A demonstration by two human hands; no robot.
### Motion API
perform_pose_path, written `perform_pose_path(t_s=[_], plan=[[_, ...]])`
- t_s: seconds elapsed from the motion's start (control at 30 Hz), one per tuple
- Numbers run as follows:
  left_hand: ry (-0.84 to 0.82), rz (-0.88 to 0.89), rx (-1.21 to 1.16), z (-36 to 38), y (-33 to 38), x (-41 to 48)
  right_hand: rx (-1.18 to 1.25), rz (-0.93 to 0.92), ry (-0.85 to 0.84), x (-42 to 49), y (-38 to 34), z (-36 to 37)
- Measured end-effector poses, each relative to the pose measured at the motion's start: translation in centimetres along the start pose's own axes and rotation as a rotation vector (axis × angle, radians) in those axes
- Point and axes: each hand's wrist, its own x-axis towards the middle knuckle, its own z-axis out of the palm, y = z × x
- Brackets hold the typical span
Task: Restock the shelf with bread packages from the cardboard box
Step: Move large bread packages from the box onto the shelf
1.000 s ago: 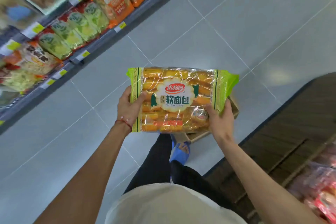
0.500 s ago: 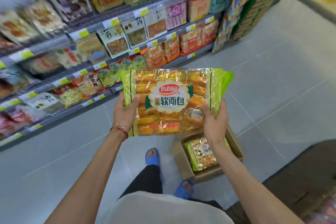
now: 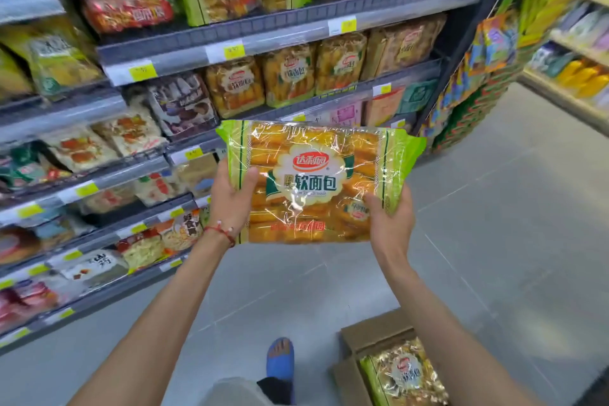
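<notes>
Head view, only view available.

Bread package (image 3: 316, 181) is held flat-on in the air in front of the shelving, between chest and racks, touching no shelf. Left hand (image 3: 230, 198): grip closed on the package's left end, thumb across the front film, fingers hidden behind. Right hand (image 3: 392, 221): grip closed on the lower right corner, thumb on the front. Cardboard box (image 3: 372, 330) sits open on the floor (image 3: 494, 241) by the right foot, with a second package (image 3: 405, 372) inside.

Likely target: the shelf (image 3: 408, 76) carrying the matching packages (image 3: 290, 79), which stand upright and tightly packed.

Risks, as judged:
- The row looks full at the front, so forcing the package in could tip a neighbour off the edge
- The film is slick, and a pinch on one corner alone may let the bag slide out
- Squeezing would crush the soft rolls
- A step back could catch the box

Materials: clear crinkled film with bright glare, green sealed end bands, plump orange-yellow rolls in rows, pillow-shaped bag. Box is plain brown corrugated board with raised flaps. Shelf edge is grey with yellow price tags
</notes>
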Motion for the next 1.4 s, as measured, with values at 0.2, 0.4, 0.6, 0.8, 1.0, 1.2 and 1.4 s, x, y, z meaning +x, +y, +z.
perform_pose_path(t_s=[0.2, 0.4, 0.6, 0.8, 1.0, 1.2, 1.4], plan=[[-0.027, 0.059, 0.011, -1.1, 2.6, 9.1, -0.075, 0.026, -0.018, 6.0, -3.5, 5.3], [0.003, 0.121, 0.013, 1.2, 6.4, 16.2, -0.089, -0.02, -0.048, 14.0, -5.4, 8.0], [0.045, 0.209, 0.084, 6.4, 10.2, 24.7, -0.132, -0.075, -0.058, 25.8, -6.9, 10.1], [0.154, 0.267, 0.102, 13.5, 15.2, 32.7, -0.088, -0.104, -0.188, 39.0, -10.3, 11.1], [0.237, 0.322, 0.1, 19.0, 19.1, 39.8, -0.057, -0.152, -0.244, 50.4, -14.3, 12.4], [0.292, 0.263, 0.062, 21.6, 21.1, 45.9, -0.116, -0.217, -0.301, 57.9, -17.6, 15.0], [0.255, 0.107, 0.159, 23.9, 22.3, 50.4, -0.139, -0.243, -0.258, 63.7, -18.3, 18.4]])
